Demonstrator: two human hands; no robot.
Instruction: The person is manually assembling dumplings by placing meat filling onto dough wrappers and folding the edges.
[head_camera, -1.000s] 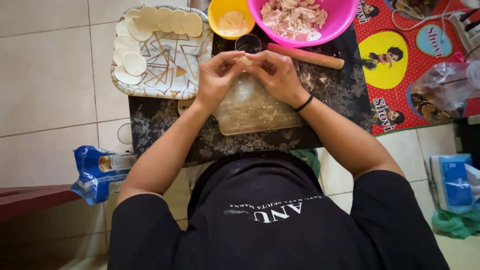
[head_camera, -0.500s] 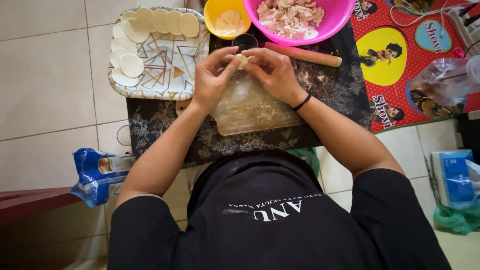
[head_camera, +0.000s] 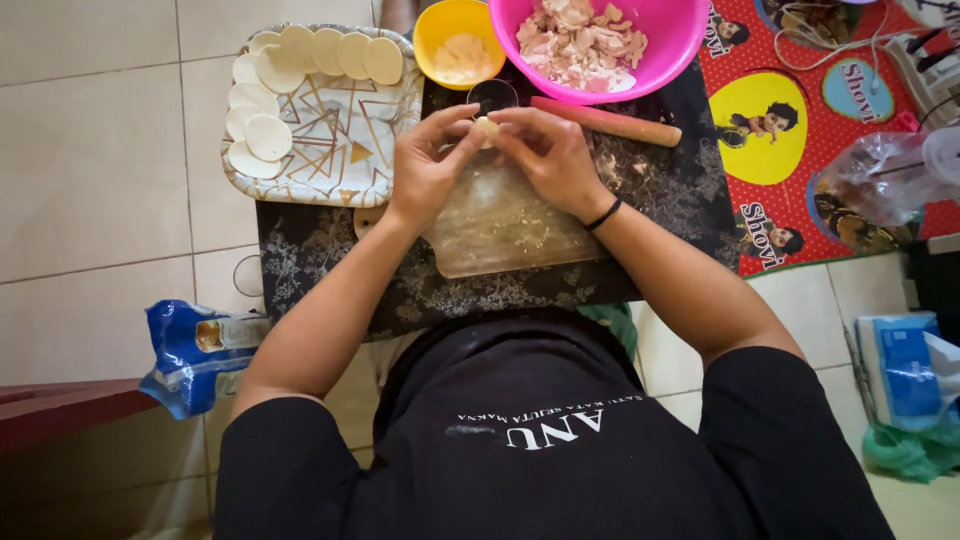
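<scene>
- Left hand and right hand: fingertips meet, both pinching a small dough piece.
- Dough piece held above the far edge of the floured board, near the small dark cup.
- Patterned tray with dough rounds lies left; rolling pin, pink bowl right.

Left hand and right hand pinch a dough piece together over the board (floury one), pink bowl just beyond, tray of rounds beside.
</scene>
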